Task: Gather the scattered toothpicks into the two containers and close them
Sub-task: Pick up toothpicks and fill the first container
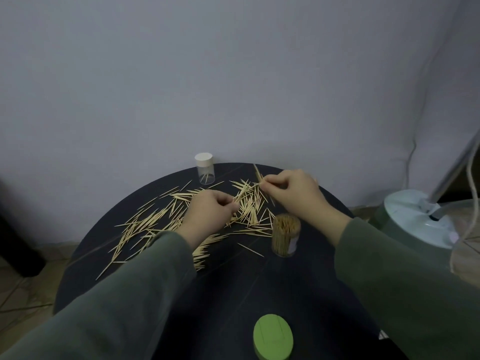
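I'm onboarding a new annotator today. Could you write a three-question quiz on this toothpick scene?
1. True or false: the open container near the right hand is packed with toothpicks.
2. The capped container at the table's far edge wears which lid? A) green B) white C) black
3. Fill in: the green lid lies on the table's ____ edge, apart from both containers.

Key: 1 true; 2 B; 3 near. Both the right and left hand pinch toothpicks from the scattered toothpicks.

Pale wooden toothpicks (166,216) scattered across table's far half, clear open container (285,235) upright at right, packed with toothpicks, second clear container (205,168) upright at far edge, white-capped, few toothpicks inside, green lid (273,339) lying near front edge
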Available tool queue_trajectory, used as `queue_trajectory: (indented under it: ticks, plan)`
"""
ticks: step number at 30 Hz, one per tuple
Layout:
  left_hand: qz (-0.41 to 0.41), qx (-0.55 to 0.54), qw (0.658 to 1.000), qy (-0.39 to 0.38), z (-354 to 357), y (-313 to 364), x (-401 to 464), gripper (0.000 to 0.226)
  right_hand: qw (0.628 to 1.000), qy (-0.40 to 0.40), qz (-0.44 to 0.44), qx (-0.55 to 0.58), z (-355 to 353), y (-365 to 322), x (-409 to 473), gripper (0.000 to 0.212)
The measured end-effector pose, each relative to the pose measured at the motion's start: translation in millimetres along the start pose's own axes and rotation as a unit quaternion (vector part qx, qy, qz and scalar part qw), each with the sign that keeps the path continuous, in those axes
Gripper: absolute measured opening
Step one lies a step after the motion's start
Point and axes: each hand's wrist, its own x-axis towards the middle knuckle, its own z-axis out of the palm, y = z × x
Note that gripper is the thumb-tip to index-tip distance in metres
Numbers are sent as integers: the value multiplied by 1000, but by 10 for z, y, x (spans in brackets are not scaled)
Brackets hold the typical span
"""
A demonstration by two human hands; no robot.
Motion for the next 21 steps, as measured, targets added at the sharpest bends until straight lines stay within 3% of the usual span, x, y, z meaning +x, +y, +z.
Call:
queue_trajectory:
  ticks: [5,12,21]
  plan:
    - [5,-192,981,-24,200,178,-113,15,989,20,30,144,-78,164,-77,33]
    - [19,-242,970,-27,403,365,-157,14,968,41,52,242,-193,323,-218,27]
    - [36,-283,958,-1,447,418,-181,19,960,18,39,276,-151,403,-317,20]
